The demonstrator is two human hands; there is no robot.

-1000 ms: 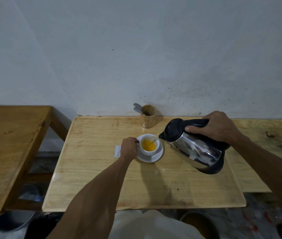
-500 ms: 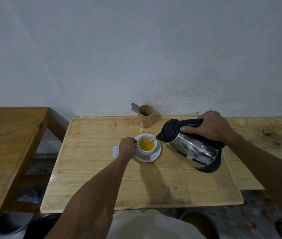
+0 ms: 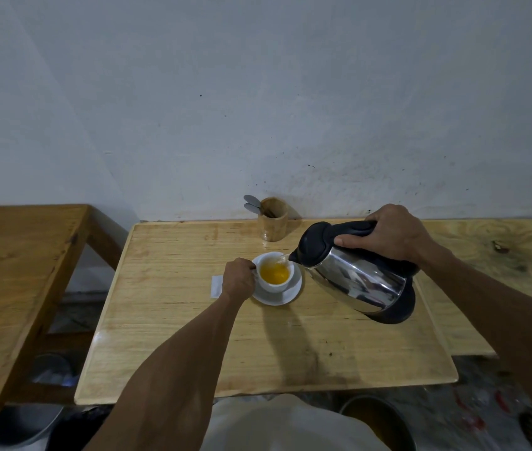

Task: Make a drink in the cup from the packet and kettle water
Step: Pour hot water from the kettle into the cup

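Observation:
A white cup [image 3: 278,286] holding orange-yellow liquid stands on a white saucer [image 3: 290,296] on the light wooden table [image 3: 176,336]. My left hand [image 3: 238,280] is closed around the cup's handle on its left side. My right hand [image 3: 391,232] grips the black handle of a steel kettle [image 3: 359,276], tilted with its spout over the cup's right rim; a thin stream of water runs into the cup. A white packet [image 3: 216,286] lies flat just left of my left hand, partly hidden by it.
A wooden holder [image 3: 272,222] with two spoons stands at the table's back edge by the wall. A darker wooden table [image 3: 14,271] is on the left, another board [image 3: 485,252] on the right. Dark bowls sit on the floor below.
The kettle stays tilted and keeps pouring, and the liquid in the cup sits a little higher. Both hands hold their grips; only the camera view has shifted slightly.

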